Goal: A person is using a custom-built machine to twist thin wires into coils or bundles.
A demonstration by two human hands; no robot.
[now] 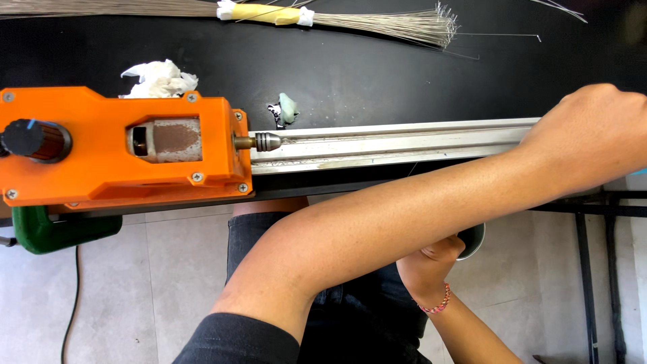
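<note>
An orange machine housing [101, 145] sits on the black bench [377, 74], with a black knob [27, 138] and a small metal chuck [266, 141] that faces a long aluminium rail [404, 141]. My left forearm crosses the view from lower left to upper right. My left hand [593, 128] rests at the right end of the rail, knuckles up, its fingers hidden. Below the bench edge, my right hand [438, 263], with a red bracelet on its wrist, grips a dark round container [474, 239] that my left arm mostly hides.
A bundle of thin steel wires [391, 23] bound with yellow tape lies along the far edge. A crumpled white tissue [158, 79] and a pale green lump [288, 108] lie behind the machine. A green clamp [54, 229] holds the machine to the bench. Black frame bars [593, 202] stand at the right.
</note>
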